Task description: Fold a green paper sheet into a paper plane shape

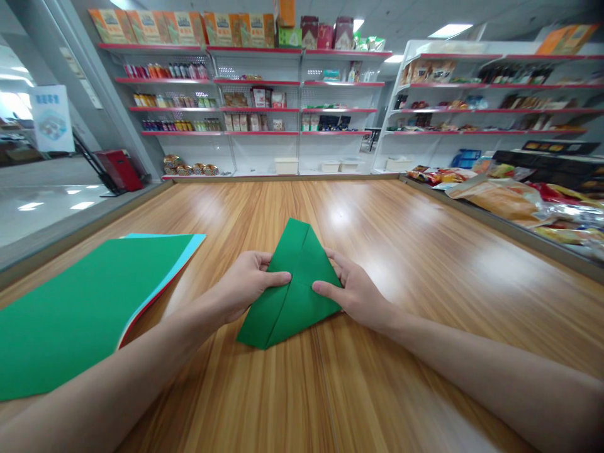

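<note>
A folded sheet of green paper (295,302), with creases running across it, is held between both hands over the middle of the table. My left hand (248,280) grips its left edge, thumb on top and fingers partly hidden behind. On the opposite edge my right hand (356,289) pinches the paper the same way, its thumb pressed on the upper face. To the left lies a stack of coloured paper (89,302), green on top, with light blue and red sheets showing along its right side.
The wooden table (425,283) has a raised edge. Beyond it stand store shelves (257,113) with boxes and bottles. Packaged snacks (519,195) are heaped past the right edge. A red case (120,170) and a sign board (51,119) stand at the left.
</note>
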Tool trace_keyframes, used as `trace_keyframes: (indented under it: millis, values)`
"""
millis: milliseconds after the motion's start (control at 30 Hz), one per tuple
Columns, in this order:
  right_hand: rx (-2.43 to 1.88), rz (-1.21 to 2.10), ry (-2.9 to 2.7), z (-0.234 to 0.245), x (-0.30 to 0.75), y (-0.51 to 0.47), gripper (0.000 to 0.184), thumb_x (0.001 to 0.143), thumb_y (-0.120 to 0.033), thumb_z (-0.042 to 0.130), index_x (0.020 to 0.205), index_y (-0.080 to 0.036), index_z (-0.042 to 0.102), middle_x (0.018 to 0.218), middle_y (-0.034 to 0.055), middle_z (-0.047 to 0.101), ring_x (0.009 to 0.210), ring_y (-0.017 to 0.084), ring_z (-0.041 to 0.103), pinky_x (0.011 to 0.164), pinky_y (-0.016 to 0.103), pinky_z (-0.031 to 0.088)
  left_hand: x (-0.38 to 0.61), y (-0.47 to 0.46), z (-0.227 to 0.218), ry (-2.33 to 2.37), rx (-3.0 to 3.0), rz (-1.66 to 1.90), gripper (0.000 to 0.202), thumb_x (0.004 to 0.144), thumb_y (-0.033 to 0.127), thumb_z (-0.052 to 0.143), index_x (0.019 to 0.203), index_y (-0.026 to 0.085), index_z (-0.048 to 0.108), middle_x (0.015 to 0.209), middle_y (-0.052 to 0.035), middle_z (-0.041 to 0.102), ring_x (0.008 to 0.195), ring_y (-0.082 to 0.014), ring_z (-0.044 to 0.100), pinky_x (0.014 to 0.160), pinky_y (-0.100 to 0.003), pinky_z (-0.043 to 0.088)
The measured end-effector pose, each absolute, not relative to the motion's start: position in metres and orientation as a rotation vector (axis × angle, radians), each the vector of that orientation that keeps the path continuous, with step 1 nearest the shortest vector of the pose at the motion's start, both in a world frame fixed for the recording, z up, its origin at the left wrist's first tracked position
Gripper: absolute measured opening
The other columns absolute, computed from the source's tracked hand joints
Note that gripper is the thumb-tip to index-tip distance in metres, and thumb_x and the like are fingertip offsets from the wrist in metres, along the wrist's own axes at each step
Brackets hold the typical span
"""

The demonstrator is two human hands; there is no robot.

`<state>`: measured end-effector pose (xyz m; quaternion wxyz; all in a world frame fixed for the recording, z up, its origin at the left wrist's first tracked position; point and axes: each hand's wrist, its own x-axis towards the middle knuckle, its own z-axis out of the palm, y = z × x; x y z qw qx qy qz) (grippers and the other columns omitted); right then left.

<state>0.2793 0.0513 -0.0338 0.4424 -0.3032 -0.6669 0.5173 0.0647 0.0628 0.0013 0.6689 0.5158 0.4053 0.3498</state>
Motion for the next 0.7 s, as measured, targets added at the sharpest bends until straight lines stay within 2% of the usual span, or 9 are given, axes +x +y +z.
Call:
trace_keyframes:
  millis: [267,533,700]
  values:
    - [-0.759,1.244,-1.677,-0.032,0.28,0.048,0.05,0.085,-0.03,0.065,0.129,-0.021,0.043,0.115,0.0085,0.065,0.096,0.021,0.064,0.082,0.038,0.055,0.065,0.061,0.0,0.91,1.214,0.802,0.035,0.065,0.027,0.079,0.096,0.012,0.072,0.086,-0.0093,0.075,0.076,-0.0247,0.07,0.074,-0.037,0.054]
    - [-0.787,1.116,-1.714,-0.031,0.28,0.045,0.05,0.086,-0.03,0.063,0.13,-0.021,0.042,0.12,0.0094,0.062,0.106,0.023,0.061,0.089,0.041,0.053,0.051,0.069,0.002,0.73,1.315,0.687,0.036,0.075,0.031,0.073,0.107,0.012,0.069,0.095,-0.0105,0.074,0.089,-0.0255,0.069,0.081,-0.036,0.051]
    - [-0.786,1.059,-1.725,-0.032,0.28,0.044,0.052,0.086,-0.029,0.063,0.132,-0.021,0.041,0.125,0.0103,0.06,0.11,0.023,0.06,0.092,0.041,0.052,0.047,0.069,0.005,0.686,1.283,0.67,0.036,0.076,0.027,0.072,0.109,0.012,0.068,0.099,-0.0119,0.073,0.087,-0.024,0.069,0.08,-0.035,0.051]
